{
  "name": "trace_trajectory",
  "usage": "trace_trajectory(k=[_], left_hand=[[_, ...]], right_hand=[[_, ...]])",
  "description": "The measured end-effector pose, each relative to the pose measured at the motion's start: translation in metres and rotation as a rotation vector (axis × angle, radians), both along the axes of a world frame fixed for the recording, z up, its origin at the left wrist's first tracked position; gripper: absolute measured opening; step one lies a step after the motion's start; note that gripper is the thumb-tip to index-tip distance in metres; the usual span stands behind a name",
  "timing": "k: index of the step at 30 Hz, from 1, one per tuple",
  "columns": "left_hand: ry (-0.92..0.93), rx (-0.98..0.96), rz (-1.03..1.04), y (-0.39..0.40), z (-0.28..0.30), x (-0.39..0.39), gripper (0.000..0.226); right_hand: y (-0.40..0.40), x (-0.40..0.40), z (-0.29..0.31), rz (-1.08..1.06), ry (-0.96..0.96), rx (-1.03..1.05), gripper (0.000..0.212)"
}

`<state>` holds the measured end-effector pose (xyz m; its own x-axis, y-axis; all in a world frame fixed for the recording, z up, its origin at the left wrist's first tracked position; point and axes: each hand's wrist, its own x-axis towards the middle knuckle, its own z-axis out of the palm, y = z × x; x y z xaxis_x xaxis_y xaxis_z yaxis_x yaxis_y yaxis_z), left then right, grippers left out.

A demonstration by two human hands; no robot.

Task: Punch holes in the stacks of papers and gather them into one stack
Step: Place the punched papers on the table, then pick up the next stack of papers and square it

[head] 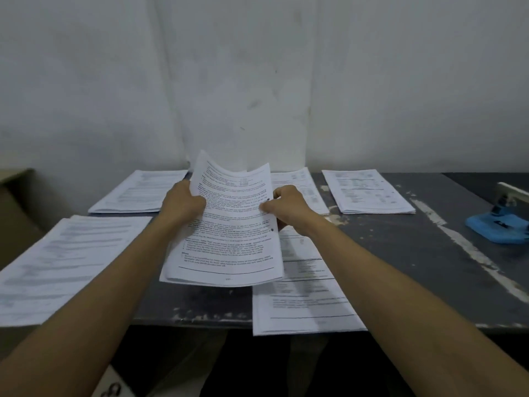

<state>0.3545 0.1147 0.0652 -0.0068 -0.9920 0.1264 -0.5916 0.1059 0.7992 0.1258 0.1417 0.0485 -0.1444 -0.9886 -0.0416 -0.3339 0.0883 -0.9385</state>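
I hold a thin stack of printed papers [229, 239] raised above the middle of the dark table [400, 253]. My left hand [183, 202] grips its left edge and my right hand [286, 207] pinches its right edge, where two punched holes show. Other paper stacks lie flat: one at the near left [57, 262], one at the far left [140, 190], one under my right forearm at the near edge [300, 305], one behind the held stack [303, 184], and one at the far right [369, 190]. A blue hole punch [501, 222] sits at the right edge.
A cardboard box [14, 213] stands to the left of the table. A white wall [257, 81] rises directly behind the table. The near-right stack overhangs the table's front edge. Worn paint streaks cross the right part of the tabletop.
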Motion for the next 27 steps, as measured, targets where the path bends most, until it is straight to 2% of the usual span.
trace_trajectory(k=[4, 8, 12, 15, 19, 22, 27], left_hand=[[-0.124, 0.005, 0.081, 0.002, -0.009, 0.035, 0.033], [-0.218, 0.060, 0.125, 0.005, -0.023, 0.063, 0.033], [-0.276, 0.119, 0.125, 0.005, -0.043, 0.081, 0.035], [-0.348, 0.138, 0.105, 0.001, -0.059, 0.087, 0.030], [-0.416, 0.146, 0.111, -0.003, -0.071, 0.090, 0.029], [-0.472, 0.119, 0.101, -0.005, -0.078, 0.092, 0.037], [-0.551, 0.068, 0.141, -0.001, -0.079, 0.089, 0.049]], right_hand=[[0.000, 0.038, -0.009, 0.058, 0.028, 0.056, 0.010], [0.002, 0.069, -0.020, 0.102, 0.111, 0.087, 0.037], [0.006, 0.087, -0.029, 0.161, 0.127, 0.138, 0.023], [0.008, 0.094, -0.035, 0.207, 0.164, 0.176, 0.022], [0.010, 0.098, -0.045, 0.168, 0.253, 0.215, 0.017], [0.010, 0.100, -0.048, 0.159, 0.341, 0.253, 0.012], [0.009, 0.103, -0.037, 0.187, 0.560, 0.254, 0.018]])
